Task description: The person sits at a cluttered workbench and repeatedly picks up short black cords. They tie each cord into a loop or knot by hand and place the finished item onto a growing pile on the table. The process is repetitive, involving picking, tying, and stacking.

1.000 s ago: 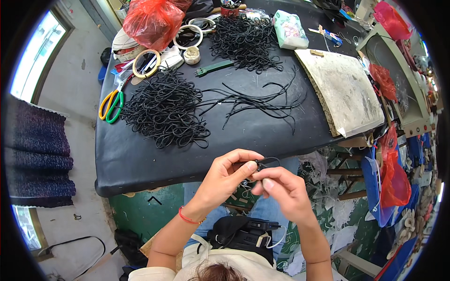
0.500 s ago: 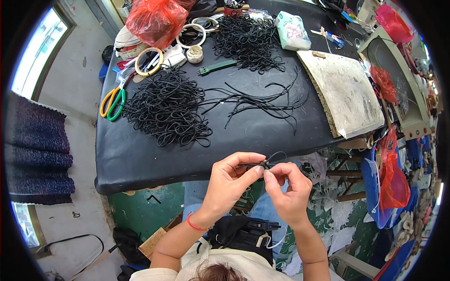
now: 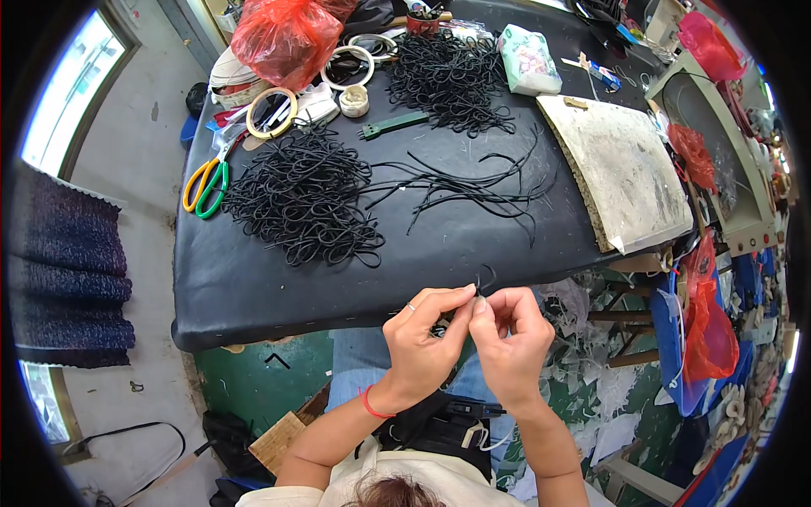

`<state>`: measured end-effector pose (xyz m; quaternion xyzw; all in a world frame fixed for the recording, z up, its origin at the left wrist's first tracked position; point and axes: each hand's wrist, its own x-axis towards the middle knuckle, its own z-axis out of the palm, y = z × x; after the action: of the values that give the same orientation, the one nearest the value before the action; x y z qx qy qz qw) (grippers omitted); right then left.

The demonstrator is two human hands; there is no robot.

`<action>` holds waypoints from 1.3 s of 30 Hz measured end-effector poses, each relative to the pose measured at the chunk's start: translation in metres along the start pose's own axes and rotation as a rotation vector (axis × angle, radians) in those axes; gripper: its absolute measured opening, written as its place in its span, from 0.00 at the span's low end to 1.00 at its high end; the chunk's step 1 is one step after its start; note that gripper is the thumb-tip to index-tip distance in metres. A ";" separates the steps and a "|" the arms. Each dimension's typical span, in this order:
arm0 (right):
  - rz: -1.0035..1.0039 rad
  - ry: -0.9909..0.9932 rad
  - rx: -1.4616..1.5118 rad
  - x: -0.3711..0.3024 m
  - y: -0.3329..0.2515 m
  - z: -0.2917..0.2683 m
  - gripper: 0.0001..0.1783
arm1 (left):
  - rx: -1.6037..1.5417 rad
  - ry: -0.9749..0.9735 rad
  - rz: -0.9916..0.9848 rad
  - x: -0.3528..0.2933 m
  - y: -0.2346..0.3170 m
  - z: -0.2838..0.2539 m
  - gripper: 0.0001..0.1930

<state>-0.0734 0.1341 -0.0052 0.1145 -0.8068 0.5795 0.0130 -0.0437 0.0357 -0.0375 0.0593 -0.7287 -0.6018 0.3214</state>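
Note:
A short piece of black cord (image 3: 488, 275) is pinched between my two hands, just off the table's front edge. My left hand (image 3: 428, 334) grips it between thumb and forefinger, fingers closed. Against it, my right hand (image 3: 513, 338) pinches the same cord with thumb and fingertips. One curved end of the cord sticks up past the fingertips; the rest is hidden by my fingers. Beyond my hands, loose strands of black cord (image 3: 473, 196) lie spread on the black table (image 3: 279, 304). A heap of looped black cords (image 3: 300, 198) rests to their left.
A second cord heap (image 3: 448, 80) lies farther back. Scissors (image 3: 205, 186) with yellow and green handles sit at the left edge. Tape rolls (image 3: 272, 113), a green tool (image 3: 394, 124) and a red bag (image 3: 287, 42) are behind. A stained board (image 3: 621, 173) occupies the right side.
The cord's raised loop has become a single curved end above my fingertips. My left fingers have curled in more, and both hands have drawn closer together.

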 end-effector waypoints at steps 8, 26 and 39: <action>0.345 -0.177 0.404 0.010 0.009 -0.011 0.04 | -0.330 -0.105 -0.372 0.007 -0.001 -0.003 0.13; 0.131 -0.336 0.171 0.012 0.034 -0.022 0.13 | -0.179 -0.481 -0.293 0.017 0.007 -0.025 0.15; 0.395 -0.370 0.483 0.007 0.031 -0.022 0.10 | -0.271 -0.591 -0.487 0.016 0.002 -0.032 0.12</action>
<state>-0.0894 0.1630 -0.0261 0.0588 -0.6420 0.7140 -0.2729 -0.0384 0.0017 -0.0270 0.0118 -0.6684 -0.7421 -0.0491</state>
